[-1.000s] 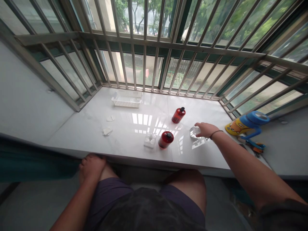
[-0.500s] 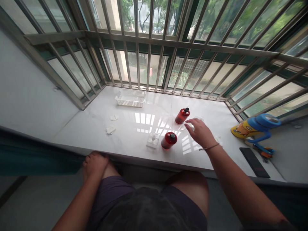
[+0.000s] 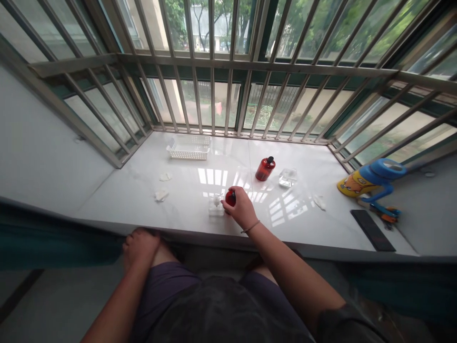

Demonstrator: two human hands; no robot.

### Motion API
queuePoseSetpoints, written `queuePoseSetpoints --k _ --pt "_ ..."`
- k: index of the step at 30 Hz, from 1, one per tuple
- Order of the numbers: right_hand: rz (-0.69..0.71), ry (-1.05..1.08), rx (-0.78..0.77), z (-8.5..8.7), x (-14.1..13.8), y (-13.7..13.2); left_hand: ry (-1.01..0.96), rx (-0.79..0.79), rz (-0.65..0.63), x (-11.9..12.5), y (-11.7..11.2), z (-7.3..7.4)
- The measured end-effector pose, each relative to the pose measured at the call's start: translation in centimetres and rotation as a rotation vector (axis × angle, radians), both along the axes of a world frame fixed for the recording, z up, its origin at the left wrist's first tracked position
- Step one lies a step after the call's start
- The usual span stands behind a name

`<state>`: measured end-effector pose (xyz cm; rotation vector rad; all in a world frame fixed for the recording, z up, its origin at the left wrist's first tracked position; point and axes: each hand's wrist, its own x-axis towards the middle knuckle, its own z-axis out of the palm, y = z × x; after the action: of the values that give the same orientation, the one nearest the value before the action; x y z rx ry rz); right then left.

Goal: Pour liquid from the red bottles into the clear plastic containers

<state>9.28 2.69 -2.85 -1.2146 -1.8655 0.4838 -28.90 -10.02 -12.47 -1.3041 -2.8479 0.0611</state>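
- Your left hand [image 3: 141, 245] lies curled at the front edge of the white marble sill [image 3: 303, 228], with nothing showing in it.
- Your right hand [image 3: 241, 207] is closed over a red bottle [image 3: 230, 198], hiding most of it.
- That bottle stands near the sill's front, touching or just beside a clear square container [image 3: 216, 208]; you cannot tell which.
- It looks stiff, smooth and possibly slippery, its weight depending on unseen contents: take the body, not the cap.
- Farther back stand a second red bottle [image 3: 265, 169] and a clear square dish [image 3: 287, 178]; a white plastic basket [image 3: 188, 147] sits against the window bars [image 3: 212, 95].
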Motion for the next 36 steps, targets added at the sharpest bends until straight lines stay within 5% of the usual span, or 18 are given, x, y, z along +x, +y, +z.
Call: queuePoseSetpoints --k 4,8,12,18,22,30,34,36 --pt "0.031 -0.024 0.002 0.1 -1.4 0.6 0.003 0.007 -0.006 -0.2 0.0 -0.1" --pt "0.058 -0.057 -0.009 0.2 0.4 -0.1 0.004 0.01 -0.022 -0.1 -0.3 0.0" --pt "-0.055 -0.062 -0.025 0.0 5.6 -2.0 0.009 -0.016 -0.033 0.2 -0.5 0.2" --pt "-0.454 -0.109 -0.057 -0.6 15.9 -4.5 0.003 -0.058 -0.027 0.4 -0.3 0.7" --pt "-0.568 -0.122 -0.072 -0.8 19.1 -5.1 0.029 -0.064 -0.058 1.1 -0.6 0.9" --pt "-0.6 -0.093 -0.016 -0.8 16.4 -3.7 0.04 -0.161 -0.259 5.4 -3.6 0.5" --pt "-0.47 -0.069 -0.001 -0.4 13.1 -2.0 -0.439 -0.279 -0.34 7.1 -2.1 4.2" --pt "-0.369 -0.061 0.003 -0.2 10.6 -1.4 -0.597 -0.077 -0.351 8.1 -0.7 7.1"
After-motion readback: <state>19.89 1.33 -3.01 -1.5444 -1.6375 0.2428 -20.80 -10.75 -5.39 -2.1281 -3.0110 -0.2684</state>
